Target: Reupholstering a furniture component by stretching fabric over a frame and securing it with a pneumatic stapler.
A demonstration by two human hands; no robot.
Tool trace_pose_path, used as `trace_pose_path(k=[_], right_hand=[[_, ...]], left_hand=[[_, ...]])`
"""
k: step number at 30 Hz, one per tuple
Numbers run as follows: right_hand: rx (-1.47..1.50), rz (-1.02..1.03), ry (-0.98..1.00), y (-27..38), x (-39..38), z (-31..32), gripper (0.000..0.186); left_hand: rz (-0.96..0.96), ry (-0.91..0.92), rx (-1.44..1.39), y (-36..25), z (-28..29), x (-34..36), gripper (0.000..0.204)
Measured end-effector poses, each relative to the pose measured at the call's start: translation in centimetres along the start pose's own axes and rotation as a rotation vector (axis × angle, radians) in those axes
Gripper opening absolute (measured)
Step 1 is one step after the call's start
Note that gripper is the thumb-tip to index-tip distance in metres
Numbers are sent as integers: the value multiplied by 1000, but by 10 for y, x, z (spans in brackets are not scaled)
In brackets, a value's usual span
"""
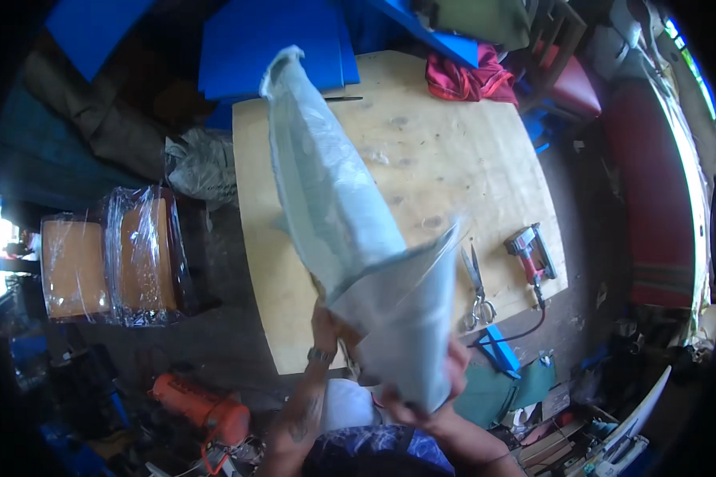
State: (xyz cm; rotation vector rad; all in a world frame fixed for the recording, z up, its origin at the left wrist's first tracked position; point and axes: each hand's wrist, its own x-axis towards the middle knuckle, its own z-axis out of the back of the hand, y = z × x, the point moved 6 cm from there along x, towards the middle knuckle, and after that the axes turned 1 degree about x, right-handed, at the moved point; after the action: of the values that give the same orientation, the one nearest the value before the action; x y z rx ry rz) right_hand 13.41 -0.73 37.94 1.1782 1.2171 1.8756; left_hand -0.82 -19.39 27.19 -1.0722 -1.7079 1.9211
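Observation:
A long pale grey-blue piece, like a padded panel covered in fabric or film, rises from my hands out over the plywood tabletop. Its near end flares into a wide, slightly blurred fold. My left hand, with a watch on the wrist, grips the near left edge, fingers partly hidden behind the piece. My right hand wraps round the bottom of the near end. To the right on the tabletop lie metal scissors and a red and grey staple gun with a hose.
Blue boards and a red cloth sit at the far edge. Plastic-wrapped brown cushioned seats stand left. An orange tank is at lower left. A blue strip juts by the near right edge.

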Motion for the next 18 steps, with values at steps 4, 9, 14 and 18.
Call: trace_pose_path(k=[4, 9, 14, 18], right_hand=[[-226, 216, -168, 37, -45, -43, 64], [-391, -27, -137, -34, -71, -80, 74], [-424, -345, 175, -65, -77, -67, 92], [-287, -364, 556, -50, -49, -33, 92]], left_hand=[[299, 384, 374, -99, -16, -15, 36], [257, 459, 555, -215, -64, -23, 57], [22, -73, -947, 38, 1, 17, 91], [-144, 354, 78, 19, -13, -8, 93]])
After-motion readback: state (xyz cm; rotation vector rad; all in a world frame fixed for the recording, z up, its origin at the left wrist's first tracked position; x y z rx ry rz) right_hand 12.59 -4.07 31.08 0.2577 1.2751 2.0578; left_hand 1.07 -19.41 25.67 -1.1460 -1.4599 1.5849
